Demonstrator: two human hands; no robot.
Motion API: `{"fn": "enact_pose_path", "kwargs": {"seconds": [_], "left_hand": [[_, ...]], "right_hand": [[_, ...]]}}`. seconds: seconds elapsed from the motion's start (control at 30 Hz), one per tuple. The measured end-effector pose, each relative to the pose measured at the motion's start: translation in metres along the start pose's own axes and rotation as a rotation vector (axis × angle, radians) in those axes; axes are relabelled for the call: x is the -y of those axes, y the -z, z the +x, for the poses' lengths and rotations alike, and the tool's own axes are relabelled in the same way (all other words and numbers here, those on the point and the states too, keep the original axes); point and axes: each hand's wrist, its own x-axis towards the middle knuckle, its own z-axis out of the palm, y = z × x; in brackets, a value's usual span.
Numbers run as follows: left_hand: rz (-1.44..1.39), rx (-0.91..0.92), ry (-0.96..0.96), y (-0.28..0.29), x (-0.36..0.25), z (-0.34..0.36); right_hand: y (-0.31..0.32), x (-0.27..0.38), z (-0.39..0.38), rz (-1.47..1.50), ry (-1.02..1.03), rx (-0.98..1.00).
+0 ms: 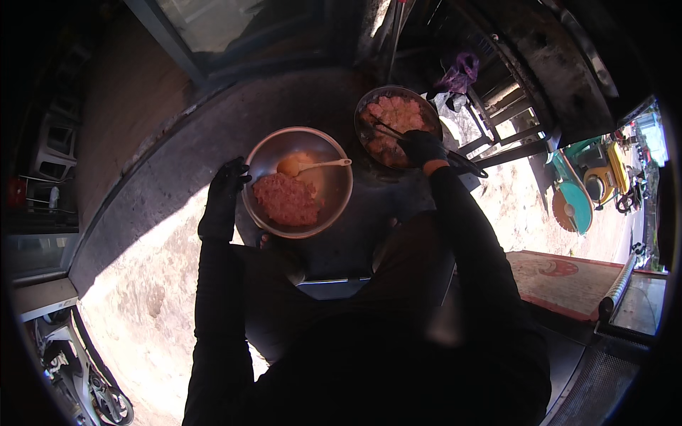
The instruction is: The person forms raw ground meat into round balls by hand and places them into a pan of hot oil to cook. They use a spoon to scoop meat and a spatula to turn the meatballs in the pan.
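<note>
A round metal bowl [341, 195] sits in front of me, with raw minced meat [288, 201] heaped in its lower part. A light-handled spoon or ladle [323, 165] rests in the bowl above the meat. My left hand [224, 199], in a black glove, has its fingers closed at the bowl's left rim. To the right is a dark frying pan [360, 145] with pink pieces of meat [398, 112] spread over it. My right hand [422, 148], also black-gloved, is closed on dark tongs [387, 129] that reach over the meat; their tips are hard to make out.
The pan's handle [469, 165] sticks out to the lower right. A dark slatted metal frame [508, 106] and a purple plastic bag [462, 71] stand beyond it. Farther right are a teal machine [572, 202] and a reddish board [565, 284]. A glass-panelled frame [213, 28] rises at the back.
</note>
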Motion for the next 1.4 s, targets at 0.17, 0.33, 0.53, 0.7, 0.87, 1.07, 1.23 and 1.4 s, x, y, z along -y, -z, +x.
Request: {"fn": "enact_pose_path", "kwargs": {"seconds": [0.17, 0.33, 0.53, 0.7, 0.87, 1.07, 1.23, 1.4], "left_hand": [[0.051, -0.010, -0.010, -0.003, -0.001, 0.000], [0.124, -0.030, 0.031, -0.003, -0.001, -0.002], [0.196, -0.003, -0.028, -0.012, 0.000, 0.001], [0.436, 0.071, -0.215, -0.050, -0.016, -0.008], [0.670, 0.126, -0.222, -0.064, -0.035, -0.040], [0.708, 0.124, -0.131, -0.033, -0.035, -0.057], [0.628, 0.079, -0.137, -0.033, -0.038, -0.058], [0.656, 0.044, -0.110, -0.045, -0.037, -0.050]], "right_hand": [[-0.021, -0.014, 0.007, 0.060, 0.012, -0.024], [-0.013, -0.045, 0.002, 0.473, -0.034, 0.179], [0.008, -0.052, -0.049, 0.538, -0.171, -0.047], [0.086, -0.036, -0.091, 0.274, -0.012, -0.370], [0.242, -0.027, -0.125, 0.606, -0.377, -0.553], [0.399, -0.086, -0.140, -0.034, -0.616, -0.891], [0.440, -0.115, -0.146, -0.149, -0.777, -0.718], [0.436, -0.095, -0.151, -0.146, -0.711, -0.924]]}}
